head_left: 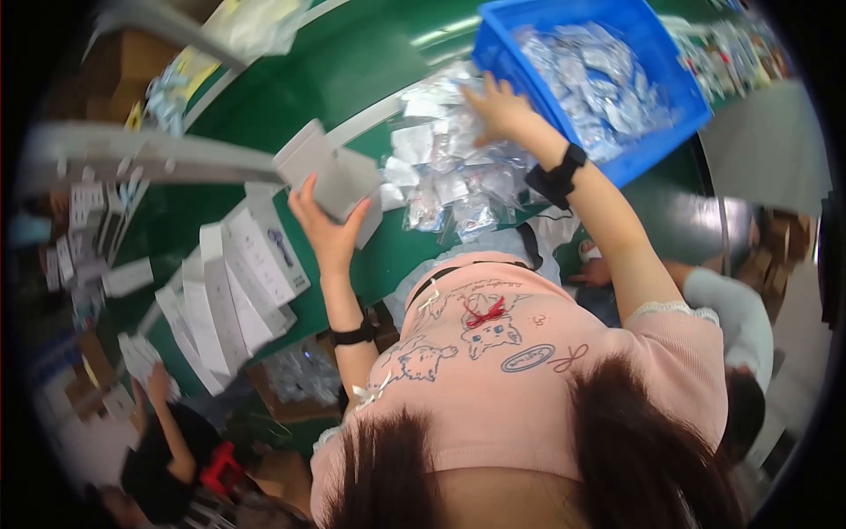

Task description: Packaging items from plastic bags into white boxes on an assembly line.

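Note:
My left hand (324, 227) is raised over the green table (352, 62) and grips a small grey-white carton (328, 172) from below. My right hand (499, 110) reaches further out, fingers spread, and rests on a heap of clear plastic packets (445, 181) at the near wall of a blue bin (656, 145). The bin is tilted and holds many more of the same packets (595, 75). A black band sits on each wrist.
A fanned stack of flat white cartons (231, 295) lies left of my left arm. A brown box of packets (300, 379) stands below it. Another person (167, 450) works at lower left; a second person's sleeve (731, 309) is at right. Shelves with small items are at far left.

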Available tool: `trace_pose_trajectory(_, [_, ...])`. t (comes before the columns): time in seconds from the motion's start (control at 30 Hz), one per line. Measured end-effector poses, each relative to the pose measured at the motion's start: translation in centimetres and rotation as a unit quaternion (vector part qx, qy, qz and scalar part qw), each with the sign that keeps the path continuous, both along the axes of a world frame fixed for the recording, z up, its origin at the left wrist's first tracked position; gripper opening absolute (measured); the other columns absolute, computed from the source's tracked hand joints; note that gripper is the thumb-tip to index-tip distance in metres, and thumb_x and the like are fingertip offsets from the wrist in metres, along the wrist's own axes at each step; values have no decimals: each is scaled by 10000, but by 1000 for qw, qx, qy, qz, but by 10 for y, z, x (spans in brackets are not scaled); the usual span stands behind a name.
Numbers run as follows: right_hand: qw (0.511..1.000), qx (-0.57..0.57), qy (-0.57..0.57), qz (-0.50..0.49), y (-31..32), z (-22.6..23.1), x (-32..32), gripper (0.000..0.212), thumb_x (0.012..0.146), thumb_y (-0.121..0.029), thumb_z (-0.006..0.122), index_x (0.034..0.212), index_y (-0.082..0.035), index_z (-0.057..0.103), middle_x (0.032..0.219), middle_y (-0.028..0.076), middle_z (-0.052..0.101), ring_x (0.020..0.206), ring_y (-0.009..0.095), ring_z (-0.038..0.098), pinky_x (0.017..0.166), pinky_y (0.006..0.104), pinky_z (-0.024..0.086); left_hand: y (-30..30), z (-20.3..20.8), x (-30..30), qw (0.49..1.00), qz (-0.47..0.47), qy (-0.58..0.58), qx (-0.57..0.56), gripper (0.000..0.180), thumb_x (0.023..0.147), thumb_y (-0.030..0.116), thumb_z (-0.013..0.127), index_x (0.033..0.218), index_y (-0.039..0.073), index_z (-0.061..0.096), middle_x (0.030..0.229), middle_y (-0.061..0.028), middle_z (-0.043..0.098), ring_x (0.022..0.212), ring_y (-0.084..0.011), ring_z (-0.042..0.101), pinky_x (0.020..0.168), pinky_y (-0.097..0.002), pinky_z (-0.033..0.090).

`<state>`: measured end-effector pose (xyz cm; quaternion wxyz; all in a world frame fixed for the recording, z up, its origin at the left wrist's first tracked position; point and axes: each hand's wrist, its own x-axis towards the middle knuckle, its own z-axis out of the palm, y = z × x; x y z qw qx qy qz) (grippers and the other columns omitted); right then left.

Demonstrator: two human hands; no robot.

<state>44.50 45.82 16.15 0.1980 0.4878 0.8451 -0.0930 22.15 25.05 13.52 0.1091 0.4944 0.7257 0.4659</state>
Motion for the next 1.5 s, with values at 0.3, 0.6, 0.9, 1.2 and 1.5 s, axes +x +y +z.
trace_pose_trajectory(0.3, [794,149,585,73,-58,8,-25,412,674,-103,630,1069,-105,512,1097,126,487,1009,296,486,795,372,448,9,-5,-6,994,-50,-98,29,824,624,72,750,1284,76,257,1242,-138,340,1084,-257,433,917,-371,384])
trace_pose_trajectory(0.6, [696,147,700,63,-96,15,-35,150,670,-33,580,817,-60,575,810,51,537,761,222,541,616,313,468,27,10,-5,990,-76,-122,1,780,662,55,719,1279,83,242,1208,-167,366,1047,-258,460,882,-369,419])
trace_pose_trajectory(0.9, [673,151,724,31,-93,28,-33,159,656,3,576,799,-65,583,791,38,545,742,208,550,604,301,466,27,10,1,989,-67,-127,13,777,664,59,720,1269,90,234,1196,-162,363,1041,-263,458,877,-374,422])
trace_pose_trajectory(1.2, [681,114,719,82,-92,36,-52,190,638,27,578,809,-55,583,791,38,544,734,210,551,606,300,461,11,-4,-10,989,-11,-140,41,748,660,50,717,1236,98,242,1205,-165,349,1059,-271,445,900,-387,403])
trace_pose_trajectory(1.5, [656,120,739,99,-84,64,-42,206,661,60,586,850,-20,573,843,78,571,722,215,554,624,292,459,-2,-12,-16,987,79,-137,37,763,637,75,735,1228,92,253,1199,-153,341,1069,-269,428,911,-371,376])
